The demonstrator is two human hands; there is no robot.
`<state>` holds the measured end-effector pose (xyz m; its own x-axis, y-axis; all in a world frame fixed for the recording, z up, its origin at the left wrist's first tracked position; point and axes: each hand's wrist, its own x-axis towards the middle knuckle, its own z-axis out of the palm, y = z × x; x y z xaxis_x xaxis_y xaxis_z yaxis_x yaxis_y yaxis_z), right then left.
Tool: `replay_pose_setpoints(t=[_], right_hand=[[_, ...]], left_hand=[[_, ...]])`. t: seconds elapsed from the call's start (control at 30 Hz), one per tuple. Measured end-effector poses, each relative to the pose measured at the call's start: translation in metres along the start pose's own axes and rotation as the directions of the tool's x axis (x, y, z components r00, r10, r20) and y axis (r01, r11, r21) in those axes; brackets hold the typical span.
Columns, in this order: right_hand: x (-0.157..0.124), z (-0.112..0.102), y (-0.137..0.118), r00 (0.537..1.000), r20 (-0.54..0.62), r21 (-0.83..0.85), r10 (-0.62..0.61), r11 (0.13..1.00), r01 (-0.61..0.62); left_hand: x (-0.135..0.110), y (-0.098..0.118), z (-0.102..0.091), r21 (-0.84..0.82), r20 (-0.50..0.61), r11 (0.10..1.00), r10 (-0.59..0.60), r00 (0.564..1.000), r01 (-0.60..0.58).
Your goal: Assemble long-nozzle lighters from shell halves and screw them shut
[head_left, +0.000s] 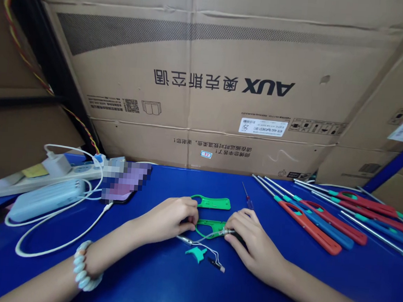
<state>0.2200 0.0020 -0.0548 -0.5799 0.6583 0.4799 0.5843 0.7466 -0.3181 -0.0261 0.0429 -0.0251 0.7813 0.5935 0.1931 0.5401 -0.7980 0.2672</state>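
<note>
My left hand [180,217] is closed over the left end of a green lighter casing half [213,223]. What its fingertips hold is hidden. Curled around a small dark lighter part with a metal end [228,231], my right hand [248,238] rests by the casing's right end. A thin clear tube [207,237] runs left from that part. The other green casing half [216,203] lies just behind. Below the hands are a metal rod [185,239], a teal trigger [196,253] and a small black piece on white wires [216,263]. Behind my right hand lies a thin screwdriver [249,201].
Several long-nosed lighters, red [335,222], orange [307,227] and blue [333,228], lie at the right. At the left are a phone [127,182], a light blue power bank [47,199], white cables and a power strip [81,174]. A large cardboard box [205,105] stands behind.
</note>
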Motion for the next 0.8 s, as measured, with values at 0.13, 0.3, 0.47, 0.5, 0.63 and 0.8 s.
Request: replay_pose_setpoints(t=[0.13, 0.3, 0.47, 0.5, 0.63, 0.8], right_hand=[[-0.001, 0.001, 0.002, 1.000, -0.003, 0.011, -0.001, 1.000, 0.001], [-0.002, 0.002, 0.001, 1.000, 0.001, 0.036, 0.012, 0.999, -0.012], [-0.001, 0.001, -0.001, 0.999, 0.012, 0.021, 0.031, 0.999, -0.031], [-0.001, 0.001, -0.001, 0.999, 0.018, 0.019, 0.035, 0.999, -0.035], [0.000, 0.001, 0.000, 0.998, 0.024, 0.018, 0.051, 0.999, -0.051], [-0.001, 0.003, 0.001, 0.998, 0.003, -0.005, 0.055, 0.998, -0.055]], left_hand=[[0.000, 0.003, 0.003, -0.030, 0.004, 0.999, 0.024, 1.000, -0.024], [0.000, 0.005, 0.001, -0.044, -0.012, 0.998, 0.040, 0.999, -0.040], [-0.002, 0.008, -0.018, -0.053, -0.046, 0.998, -0.031, 0.998, 0.029], [-0.003, 0.008, -0.021, -0.057, -0.018, 0.998, -0.036, 0.999, 0.035], [-0.005, 0.010, -0.026, -0.075, 0.163, 0.996, -0.032, 0.986, 0.045], [-0.006, 0.012, -0.023, -0.055, 0.244, 0.998, -0.029, 0.969, 0.043]])
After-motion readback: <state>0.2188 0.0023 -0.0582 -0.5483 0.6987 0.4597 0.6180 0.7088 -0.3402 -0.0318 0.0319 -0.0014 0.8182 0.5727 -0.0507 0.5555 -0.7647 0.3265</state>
